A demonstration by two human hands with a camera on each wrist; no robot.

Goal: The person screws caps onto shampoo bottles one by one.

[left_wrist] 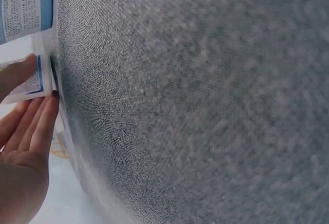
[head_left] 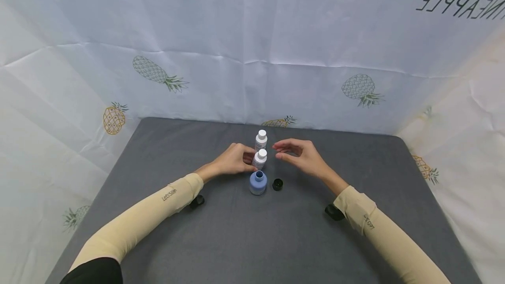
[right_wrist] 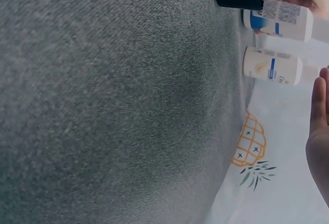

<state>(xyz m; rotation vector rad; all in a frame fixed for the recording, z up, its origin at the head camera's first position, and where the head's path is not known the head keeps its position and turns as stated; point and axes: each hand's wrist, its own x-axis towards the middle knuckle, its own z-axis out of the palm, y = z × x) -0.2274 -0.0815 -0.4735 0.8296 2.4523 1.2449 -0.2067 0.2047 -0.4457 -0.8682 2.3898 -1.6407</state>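
Note:
My left hand [head_left: 234,159] holds a small white bottle [head_left: 259,160] with a white cap, thumb on one side and fingers on the other. In the left wrist view that bottle [left_wrist: 26,85] shows a blue-edged label, its base close over the cloth. Another white bottle [head_left: 261,140] stands just behind it. Nearest me is a blue bottle [head_left: 258,183] with an uncapped, dark mouth. My right hand [head_left: 298,156], its fingers loosely bent and holding nothing, hovers to the right of the white bottles. Beside the blue bottle lies a round black cap [head_left: 277,184].
A grey cloth [head_left: 252,240] covers the table. Behind it hangs a pale curtain [head_left: 300,34] printed with pineapples. Black devices are partly visible at my left wrist [head_left: 197,201] and right wrist [head_left: 334,212].

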